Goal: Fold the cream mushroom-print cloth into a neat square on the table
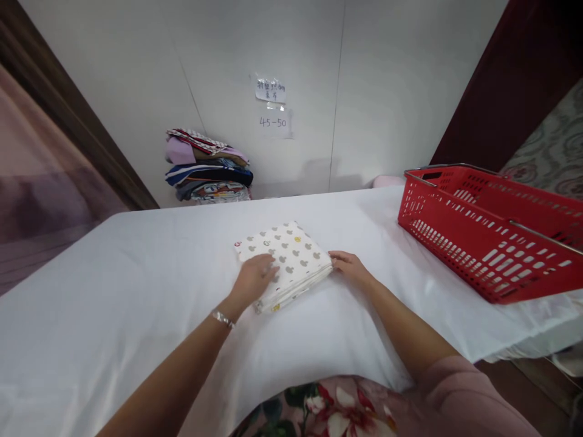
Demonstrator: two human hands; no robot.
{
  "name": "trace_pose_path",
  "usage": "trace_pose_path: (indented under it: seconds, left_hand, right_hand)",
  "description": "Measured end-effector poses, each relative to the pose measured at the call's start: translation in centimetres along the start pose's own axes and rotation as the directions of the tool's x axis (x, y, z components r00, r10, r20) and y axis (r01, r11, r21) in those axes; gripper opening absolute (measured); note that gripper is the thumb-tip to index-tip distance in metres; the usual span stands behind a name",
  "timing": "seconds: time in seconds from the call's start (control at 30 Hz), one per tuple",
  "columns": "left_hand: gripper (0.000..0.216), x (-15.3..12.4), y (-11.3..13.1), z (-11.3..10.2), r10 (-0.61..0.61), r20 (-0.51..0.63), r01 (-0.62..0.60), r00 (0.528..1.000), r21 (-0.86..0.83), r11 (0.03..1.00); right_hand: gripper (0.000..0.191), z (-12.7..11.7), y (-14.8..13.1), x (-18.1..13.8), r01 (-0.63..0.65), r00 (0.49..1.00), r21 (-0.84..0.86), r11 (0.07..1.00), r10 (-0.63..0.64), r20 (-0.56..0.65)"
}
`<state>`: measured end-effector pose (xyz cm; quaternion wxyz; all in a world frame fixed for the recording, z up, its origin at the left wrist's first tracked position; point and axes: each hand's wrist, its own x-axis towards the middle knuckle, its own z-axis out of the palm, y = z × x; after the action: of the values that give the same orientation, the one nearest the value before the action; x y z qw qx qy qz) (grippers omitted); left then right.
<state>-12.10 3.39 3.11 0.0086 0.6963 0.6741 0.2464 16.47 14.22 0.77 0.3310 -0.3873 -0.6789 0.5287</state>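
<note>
A folded white cloth with small grey, yellow and red prints lies in a neat, layered square on the white-covered table. My left hand rests on its left side, fingers stretched over the top surface, and a bracelet circles that wrist. At the cloth's right corner, my right hand touches the edge with its fingers extended. The thumb of the right hand is partly hidden. Neither hand is wrapped round the cloth.
A red plastic basket with metal handles stands at the table's right. Beyond the far edge, a stack of folded clothes sits against the white wall. Two paper notes are taped there. A curtain hangs on the left.
</note>
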Motion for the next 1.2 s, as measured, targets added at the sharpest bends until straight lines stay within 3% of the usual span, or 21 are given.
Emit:
trace_pose_path:
  seconds: [0.2, 0.47, 0.67, 0.9, 1.2]
  left_hand:
    - [0.027, -4.5, 4.0, 1.6, 0.122, -0.065, -0.122, 0.99, 0.003, 0.993]
    - [0.018, -4.5, 5.1, 2.2, 0.105, -0.109, -0.096, 0.989, 0.084, 0.992]
    - [0.018, -4.5, 5.8, 2.5, 0.105, -0.082, -0.091, 0.991, 0.161, 0.983]
    - [0.021, -4.4, 5.8, 2.6, 0.062, -0.092, -0.051, 0.994, 0.11, 0.993]
    - [0.025, -4.5, 5.8, 2.6, 0.022, -0.093, -0.017, 0.995, 0.056, 0.998]
  right_hand:
    - [0.037, 0.0, 1.2, -0.4, 0.202, 0.979, -0.127, 0.971, -0.202, 0.016]
    - [0.029, 1.0, 1.7, -0.4, 0.357, 0.921, -0.256, 0.898, -0.384, -0.064]
    - [0.027, 1.9, 1.4, -1.0, 0.508, 0.831, -0.475, 0.719, -0.554, 0.05]
    - [0.027, 2.3, 1.6, -0.6, 0.59, 0.741, -0.584, 0.557, -0.661, 0.118]
    - [0.027, 3.1, 1.0, -0.6, 0.597, 0.74, -0.652, 0.466, -0.635, 0.224]
